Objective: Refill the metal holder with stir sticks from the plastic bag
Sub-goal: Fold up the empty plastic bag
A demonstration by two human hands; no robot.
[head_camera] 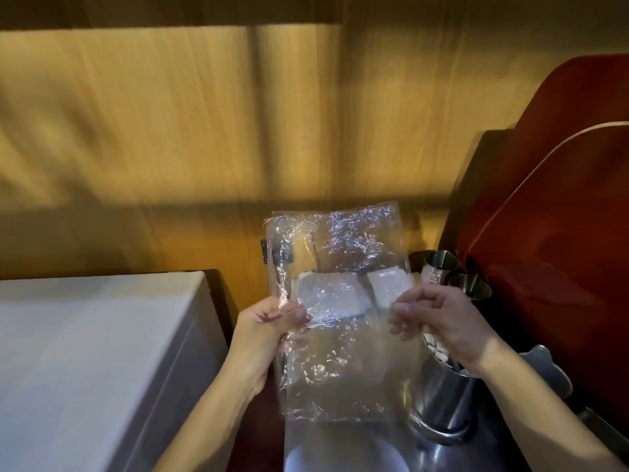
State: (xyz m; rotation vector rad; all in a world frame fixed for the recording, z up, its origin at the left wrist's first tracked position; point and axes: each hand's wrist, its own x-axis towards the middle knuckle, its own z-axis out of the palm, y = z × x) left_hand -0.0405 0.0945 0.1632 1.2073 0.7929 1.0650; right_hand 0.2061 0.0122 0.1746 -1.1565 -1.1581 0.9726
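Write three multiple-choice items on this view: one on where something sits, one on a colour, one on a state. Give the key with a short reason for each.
1. Where is the metal holder relative to the clear plastic bag?
A. to the bag's right, partly behind the right hand
B. on the white box at left
C. above the bag, against the wall

2. What colour is the large curved panel on the right?
A. green
B. dark red
C. white

3. How is the bag held?
A. lying flat on the white box
B. by one hand only
C. pinched at both side edges by the left hand and right hand

Key: 1 A, it stands under the right wrist. 2 B, its surface is deep red. 3 C, fingers of both hands grip its edges.
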